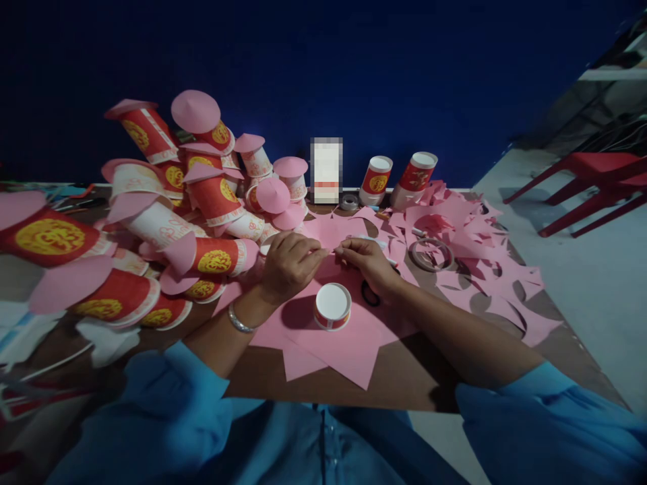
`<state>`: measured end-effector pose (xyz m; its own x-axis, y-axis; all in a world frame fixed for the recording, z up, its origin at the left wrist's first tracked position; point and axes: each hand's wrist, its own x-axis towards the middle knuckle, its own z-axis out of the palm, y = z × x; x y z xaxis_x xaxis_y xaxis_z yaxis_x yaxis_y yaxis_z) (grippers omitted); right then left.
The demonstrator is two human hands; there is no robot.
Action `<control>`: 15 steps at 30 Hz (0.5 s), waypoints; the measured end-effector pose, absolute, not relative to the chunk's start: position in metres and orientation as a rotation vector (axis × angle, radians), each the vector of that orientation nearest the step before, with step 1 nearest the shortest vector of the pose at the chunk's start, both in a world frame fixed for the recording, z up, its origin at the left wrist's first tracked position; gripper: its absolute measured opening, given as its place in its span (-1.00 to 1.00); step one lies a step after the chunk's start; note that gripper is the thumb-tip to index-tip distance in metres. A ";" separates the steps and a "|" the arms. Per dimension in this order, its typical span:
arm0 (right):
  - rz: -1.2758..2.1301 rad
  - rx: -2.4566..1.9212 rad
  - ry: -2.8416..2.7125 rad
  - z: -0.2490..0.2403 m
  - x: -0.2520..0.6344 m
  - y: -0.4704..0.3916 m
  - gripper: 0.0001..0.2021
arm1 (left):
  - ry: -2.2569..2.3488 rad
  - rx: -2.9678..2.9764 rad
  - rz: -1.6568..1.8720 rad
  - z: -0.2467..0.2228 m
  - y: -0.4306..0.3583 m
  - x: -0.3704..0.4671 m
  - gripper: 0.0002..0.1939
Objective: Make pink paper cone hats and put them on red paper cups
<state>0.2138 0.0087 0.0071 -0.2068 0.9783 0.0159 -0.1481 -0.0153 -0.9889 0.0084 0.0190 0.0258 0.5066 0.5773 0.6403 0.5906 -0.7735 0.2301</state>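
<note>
My left hand (pixel 296 263) and my right hand (pixel 368 261) meet fingertip to fingertip above the pink paper sheets (pixel 328 357). Both are closed in a pinch. Whatever lies between the fingers is too small to make out. Below them, a red and white paper cup (pixel 332 306) stands with its white, round end up. Beside my right wrist a black loop (pixel 371 294), like a scissors handle, shows partly; my forearm hides the rest.
Left of my hands lies a heap of paper cups with pink cone tops (pixel 215 259). Pink paper offcuts (pixel 505 283) and a roll of tape (pixel 432 254) lie to the right. Stacked cups (pixel 377 182) stand by the blue wall. A red stool (pixel 596 175) is beyond the table.
</note>
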 end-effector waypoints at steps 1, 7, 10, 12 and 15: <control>1.424 -0.990 -1.248 0.007 0.214 0.009 -0.63 | -1.049 -2.696 -1.139 0.026 0.019 0.008 -0.83; 1.416 -0.979 -1.216 0.008 0.214 0.009 -0.62 | -1.069 -2.800 -1.183 0.026 0.020 0.007 -0.81; 1.411 -0.982 -1.211 0.009 0.215 0.009 -0.62 | -1.041 -2.800 -1.199 0.025 0.021 0.005 -0.82; 1.411 -0.981 -1.211 0.009 0.215 0.009 -0.63 | -0.975 -2.748 -1.191 0.023 0.021 0.004 -0.83; 1.409 -0.989 -1.204 0.008 0.214 0.009 -0.65 | -0.850 -2.615 -1.143 0.022 0.021 0.002 -0.83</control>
<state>0.2145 0.0088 0.0083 -0.1717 0.9849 0.0197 -0.1725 -0.0104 -0.9849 0.0022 0.0210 0.0221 0.5456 0.4355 0.7160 0.5606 -0.8247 0.0744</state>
